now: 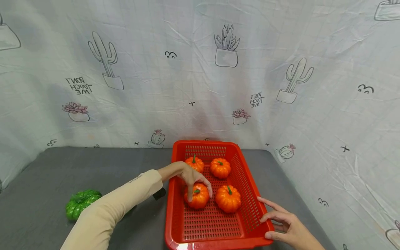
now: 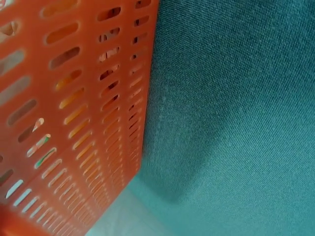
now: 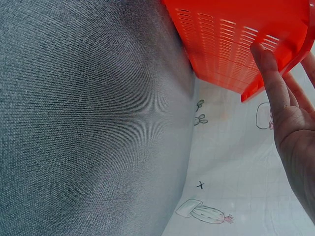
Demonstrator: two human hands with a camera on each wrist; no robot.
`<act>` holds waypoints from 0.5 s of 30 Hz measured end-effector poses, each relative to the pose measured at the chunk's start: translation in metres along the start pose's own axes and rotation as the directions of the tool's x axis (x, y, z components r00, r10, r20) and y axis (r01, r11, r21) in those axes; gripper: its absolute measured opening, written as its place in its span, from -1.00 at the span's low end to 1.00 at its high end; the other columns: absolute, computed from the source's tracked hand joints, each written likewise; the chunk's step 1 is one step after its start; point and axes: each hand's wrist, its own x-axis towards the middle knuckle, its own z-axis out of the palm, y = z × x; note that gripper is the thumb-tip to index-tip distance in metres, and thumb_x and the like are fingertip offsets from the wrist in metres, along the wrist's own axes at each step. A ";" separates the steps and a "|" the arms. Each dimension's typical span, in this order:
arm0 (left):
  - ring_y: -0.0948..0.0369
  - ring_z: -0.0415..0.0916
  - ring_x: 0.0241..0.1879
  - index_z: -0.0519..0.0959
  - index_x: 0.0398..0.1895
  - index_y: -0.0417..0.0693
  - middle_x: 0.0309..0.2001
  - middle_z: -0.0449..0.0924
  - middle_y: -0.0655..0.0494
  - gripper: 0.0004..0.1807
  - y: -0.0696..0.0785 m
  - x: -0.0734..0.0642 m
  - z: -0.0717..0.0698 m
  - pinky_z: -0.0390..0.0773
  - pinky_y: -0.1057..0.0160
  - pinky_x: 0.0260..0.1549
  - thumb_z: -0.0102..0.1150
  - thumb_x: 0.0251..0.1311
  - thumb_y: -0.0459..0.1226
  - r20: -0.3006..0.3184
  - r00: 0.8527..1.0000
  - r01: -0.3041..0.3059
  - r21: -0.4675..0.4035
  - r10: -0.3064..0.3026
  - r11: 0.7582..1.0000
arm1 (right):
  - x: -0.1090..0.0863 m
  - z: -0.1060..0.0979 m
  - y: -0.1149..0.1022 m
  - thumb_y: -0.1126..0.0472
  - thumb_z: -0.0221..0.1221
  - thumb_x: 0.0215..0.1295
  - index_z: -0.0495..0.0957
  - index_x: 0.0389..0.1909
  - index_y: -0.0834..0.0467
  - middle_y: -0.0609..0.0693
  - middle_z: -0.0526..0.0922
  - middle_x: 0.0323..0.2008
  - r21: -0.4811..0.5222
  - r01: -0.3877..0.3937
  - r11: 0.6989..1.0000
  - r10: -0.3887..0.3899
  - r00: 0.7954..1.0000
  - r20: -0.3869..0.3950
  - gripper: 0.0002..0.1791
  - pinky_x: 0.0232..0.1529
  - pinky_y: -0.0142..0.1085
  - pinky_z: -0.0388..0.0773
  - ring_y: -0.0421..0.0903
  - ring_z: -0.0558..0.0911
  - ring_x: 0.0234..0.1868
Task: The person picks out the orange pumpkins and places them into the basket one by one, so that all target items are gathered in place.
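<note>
A red plastic basket (image 1: pixel 206 243) with slotted walls stands on the grey surface. Several small orange pumpkins with green stems lie inside, among them a front right one (image 1: pixel 228 199) and a back right one (image 1: pixel 220 168). My left hand (image 1: pixel 191 175) reaches over the left rim and grips the front left pumpkin (image 1: pixel 199 197) from above, thumb and fingers on its sides. At the basket's right front corner, my right hand (image 1: pixel 285 225) holds the rim. In the right wrist view, a finger of the right hand (image 3: pixel 290 118) touches the outer wall below the rim.
A shiny green pumpkin (image 1: pixel 82 202) lies on the grey cloth surface (image 1: pixel 125 163) to the left, partly behind my left sleeve (image 1: pixel 122 205). Behind and to the right hangs a white curtain (image 1: pixel 193 76) with cactus drawings. Near the left wrist is a small black object (image 1: pixel 159 193).
</note>
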 end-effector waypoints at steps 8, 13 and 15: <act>0.43 0.28 0.13 0.46 0.21 -0.04 0.19 0.34 0.36 -0.29 0.000 0.001 0.001 0.33 0.42 0.12 0.32 -0.07 -0.65 -0.008 1.000 -0.019 -0.018 0.019 1.000 | 0.000 0.000 0.000 0.61 0.14 0.18 0.52 -0.04 0.36 -0.19 0.21 0.40 0.006 -0.010 1.000 0.010 1.000 -0.004 -0.68 0.00 -0.34 0.54 -0.35 0.34 0.27; 0.45 0.23 0.15 0.44 0.24 -0.02 0.20 0.33 0.37 -0.27 0.001 0.000 0.000 0.30 0.43 0.13 0.32 -0.06 -0.64 0.001 1.000 -0.018 -0.004 0.018 1.000 | 0.000 0.000 0.000 0.62 0.14 0.17 0.51 -0.04 0.37 -0.15 0.19 0.41 0.010 0.018 1.000 -0.019 1.000 0.006 -0.68 -0.01 -0.31 0.55 -0.32 0.34 0.27; 0.46 0.21 0.17 0.42 0.26 -0.02 0.23 0.33 0.37 -0.25 0.001 -0.001 -0.001 0.28 0.43 0.14 0.32 -0.06 -0.64 0.012 1.000 -0.020 0.004 0.020 1.000 | 0.000 0.000 0.000 0.62 0.14 0.17 0.51 -0.04 0.37 -0.14 0.18 0.42 0.014 0.025 1.000 -0.025 1.000 0.011 -0.68 -0.03 -0.29 0.56 -0.31 0.35 0.27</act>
